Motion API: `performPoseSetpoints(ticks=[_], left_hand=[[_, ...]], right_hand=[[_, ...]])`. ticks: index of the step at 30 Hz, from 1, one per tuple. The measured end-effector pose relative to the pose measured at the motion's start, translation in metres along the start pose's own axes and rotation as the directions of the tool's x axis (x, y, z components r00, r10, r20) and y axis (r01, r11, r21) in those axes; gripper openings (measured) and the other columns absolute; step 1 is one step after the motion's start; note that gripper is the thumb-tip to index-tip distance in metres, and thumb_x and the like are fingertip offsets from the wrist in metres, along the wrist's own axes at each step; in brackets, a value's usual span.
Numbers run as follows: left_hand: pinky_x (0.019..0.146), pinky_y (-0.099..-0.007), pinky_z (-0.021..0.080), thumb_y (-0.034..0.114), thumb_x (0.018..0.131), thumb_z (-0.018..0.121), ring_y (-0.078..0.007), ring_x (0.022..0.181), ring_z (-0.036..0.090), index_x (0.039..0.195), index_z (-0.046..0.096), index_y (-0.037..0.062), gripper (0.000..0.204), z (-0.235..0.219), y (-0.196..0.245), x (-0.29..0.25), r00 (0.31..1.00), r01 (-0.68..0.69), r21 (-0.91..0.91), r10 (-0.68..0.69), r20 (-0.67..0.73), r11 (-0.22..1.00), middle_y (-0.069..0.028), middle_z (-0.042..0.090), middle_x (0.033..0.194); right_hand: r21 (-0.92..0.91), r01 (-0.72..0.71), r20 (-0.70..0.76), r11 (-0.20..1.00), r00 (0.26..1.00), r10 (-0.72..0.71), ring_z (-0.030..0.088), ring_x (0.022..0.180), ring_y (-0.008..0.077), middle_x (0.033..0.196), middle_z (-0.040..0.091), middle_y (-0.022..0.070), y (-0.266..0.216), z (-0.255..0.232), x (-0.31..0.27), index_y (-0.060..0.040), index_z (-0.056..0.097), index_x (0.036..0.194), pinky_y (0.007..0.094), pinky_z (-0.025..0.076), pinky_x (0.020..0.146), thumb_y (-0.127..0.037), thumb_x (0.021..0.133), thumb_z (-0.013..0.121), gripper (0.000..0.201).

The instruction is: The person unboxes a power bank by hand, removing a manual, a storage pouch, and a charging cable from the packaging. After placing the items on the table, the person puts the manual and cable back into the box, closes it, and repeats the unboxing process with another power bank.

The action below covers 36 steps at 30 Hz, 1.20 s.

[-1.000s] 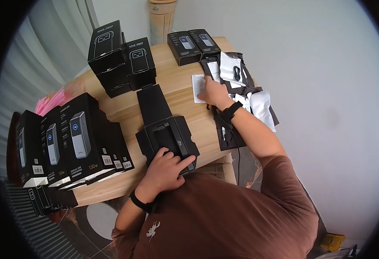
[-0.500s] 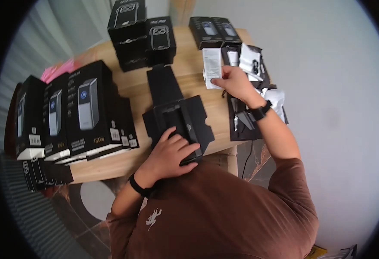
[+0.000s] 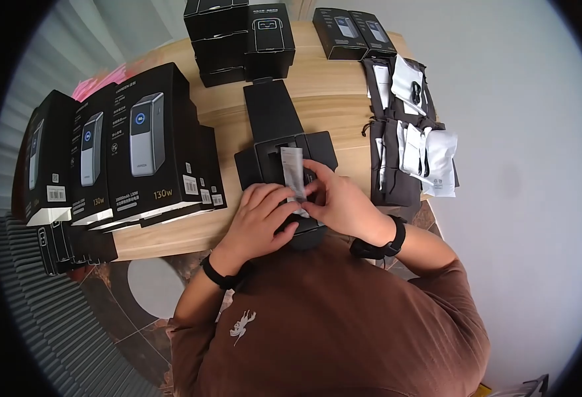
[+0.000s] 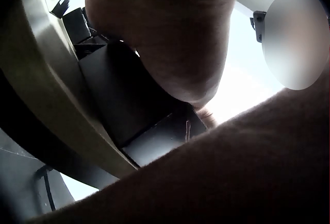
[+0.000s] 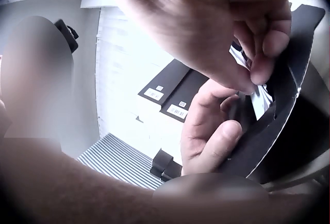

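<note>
An open black box (image 3: 274, 109) lies on the table in front of the person, its long lid flap folded back and side flaps spread. The right hand (image 3: 344, 202) pinches a narrow, white printed leaflet (image 3: 292, 169) between thumb and fingers, over the box's opening. Across from it, the left hand (image 3: 258, 215) rests over the near left part of the box, relaxed fingers reaching the leaflet's lower end and thumb apart. From the right wrist view, the leaflet's crumpled white edge shows close to the box wall. Part of the box's inside is hidden beneath both hands.
Tall black power-bank boxes (image 3: 148, 142) stand in a row at left. Stacked black boxes (image 3: 271, 43) are behind the open box, and two smaller boxes (image 3: 340, 36) stand further right. Dark pouches (image 3: 397, 188) with white packets (image 3: 442, 162) and a coiled cable (image 3: 415, 92) lie along the table's right edge.
The right hand picked up the leaflet from beside the pouches and brought it left to the open box. The left hand stayed at the box. The head view has tilted and shifted.
</note>
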State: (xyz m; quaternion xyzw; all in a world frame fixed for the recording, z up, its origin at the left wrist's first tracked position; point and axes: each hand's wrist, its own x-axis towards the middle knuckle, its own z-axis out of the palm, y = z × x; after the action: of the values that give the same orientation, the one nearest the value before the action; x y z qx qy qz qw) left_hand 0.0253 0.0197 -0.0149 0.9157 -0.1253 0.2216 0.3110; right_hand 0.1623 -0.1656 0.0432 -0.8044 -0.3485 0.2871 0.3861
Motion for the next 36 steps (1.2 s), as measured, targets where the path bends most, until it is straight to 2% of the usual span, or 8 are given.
performPoseSetpoints(ticks=[7, 10, 12, 14, 17, 27, 30, 36], left_hand=[[0.115, -0.0532, 0.041, 0.016, 0.081, 0.078, -0.0296, 0.134, 0.056, 0.117, 0.070, 0.0107, 0.036, -0.006, 0.003, 0.002, 0.994, -0.022, 0.077, 0.014, 0.106, 0.997, -0.0077, 0.065, 0.135], [0.121, -0.0587, 0.035, 0.014, 0.082, 0.073, -0.0317, 0.141, 0.052, 0.120, 0.069, 0.0096, 0.039, -0.006, 0.011, 0.011, 0.986, -0.017, 0.165, -0.011, 0.164, 0.986, -0.0096, 0.062, 0.143], [0.124, -0.0635, 0.030, 0.013, 0.080, 0.070, -0.0343, 0.146, 0.049, 0.125, 0.069, 0.0089, 0.044, -0.007, 0.014, 0.013, 0.977, 0.030, 0.166, -0.065, 0.205, 0.986, -0.0114, 0.060, 0.149], [0.124, -0.0665, 0.028, 0.015, 0.081, 0.069, -0.0345, 0.146, 0.048, 0.128, 0.068, 0.0088, 0.047, -0.013, 0.017, 0.020, 0.971, 0.037, 0.200, -0.083, 0.223, 0.979, -0.0121, 0.059, 0.150], [0.123, -0.0693, 0.027, 0.018, 0.082, 0.068, -0.0347, 0.147, 0.047, 0.130, 0.068, 0.0081, 0.049, -0.014, 0.016, 0.030, 0.962, 0.077, 0.285, -0.147, 0.232, 0.955, -0.0129, 0.057, 0.151], [0.126, -0.0709, 0.022, 0.023, 0.086, 0.066, -0.0303, 0.134, 0.055, 0.123, 0.071, 0.0066, 0.041, -0.001, 0.006, 0.042, 0.967, 0.092, 0.327, -0.163, 0.198, 0.940, -0.0096, 0.068, 0.122], [0.126, -0.0693, 0.023, 0.025, 0.087, 0.068, -0.0292, 0.131, 0.056, 0.120, 0.072, 0.0074, 0.038, -0.003, 0.003, 0.040, 0.884, 0.097, 0.342, -0.239, 0.402, 0.935, -0.0086, 0.068, 0.120], [0.124, -0.0643, 0.031, 0.020, 0.086, 0.076, -0.0309, 0.131, 0.058, 0.113, 0.071, 0.0060, 0.031, -0.023, 0.013, 0.025, 0.991, 0.131, 0.200, -0.133, -0.002, 0.971, -0.0077, 0.065, 0.132]], right_hand=[[-0.195, 0.170, -0.031, 0.966, 0.983, -0.179, 0.072, 0.087, 0.0191, 0.126, 0.068, 0.0122, 0.009, -0.014, -0.002, -0.0034, 0.055, 0.147, 0.0342, 0.059, 0.075, -0.003, 0.086, 0.082, 0.067], [-0.426, 0.407, -0.150, 0.808, 0.849, -0.507, 0.072, 0.098, 0.0225, 0.127, 0.067, 0.0135, 0.024, -0.018, 0.008, -0.0030, 0.055, 0.147, 0.0328, 0.059, 0.082, -0.002, 0.085, 0.082, 0.067], [-0.593, 0.287, -0.289, 0.752, 0.796, -0.532, 0.072, 0.093, 0.0275, 0.128, 0.067, 0.0168, 0.030, -0.025, 0.020, -0.0026, 0.052, 0.149, 0.0343, 0.058, 0.084, -0.006, 0.085, 0.083, 0.070], [-0.411, 0.202, -0.396, 0.889, 0.839, -0.374, 0.072, 0.092, 0.0267, 0.125, 0.068, 0.0170, 0.043, -0.029, 0.026, -0.0018, 0.049, 0.152, 0.0334, 0.057, 0.085, -0.009, 0.088, 0.083, 0.073], [0.454, -0.013, -0.151, 0.891, 0.984, 0.091, 0.066, 0.090, 0.0104, 0.104, 0.071, 0.0051, 0.063, -0.033, 0.031, 0.0018, 0.039, 0.160, 0.0250, 0.053, 0.080, -0.009, 0.097, 0.079, 0.075], [0.406, -0.012, -0.082, 0.914, 0.995, 0.050, 0.052, 0.078, 0.0019, 0.087, 0.057, -0.0073, 0.056, -0.030, 0.029, -0.0004, 0.050, 0.153, 0.0187, 0.044, 0.071, 0.001, 0.099, 0.073, 0.059], [0.412, 0.010, -0.077, 0.911, 0.997, 0.025, 0.051, 0.076, 0.0020, 0.086, 0.055, -0.0073, 0.055, -0.029, 0.029, -0.0006, 0.050, 0.153, 0.0187, 0.043, 0.070, 0.001, 0.099, 0.073, 0.059], [0.406, 0.030, -0.116, 0.913, 0.993, 0.019, 0.051, 0.076, 0.0018, 0.086, 0.054, -0.0069, 0.049, -0.024, 0.027, -0.0014, 0.049, 0.154, 0.0183, 0.043, 0.071, 0.000, 0.100, 0.072, 0.059]])
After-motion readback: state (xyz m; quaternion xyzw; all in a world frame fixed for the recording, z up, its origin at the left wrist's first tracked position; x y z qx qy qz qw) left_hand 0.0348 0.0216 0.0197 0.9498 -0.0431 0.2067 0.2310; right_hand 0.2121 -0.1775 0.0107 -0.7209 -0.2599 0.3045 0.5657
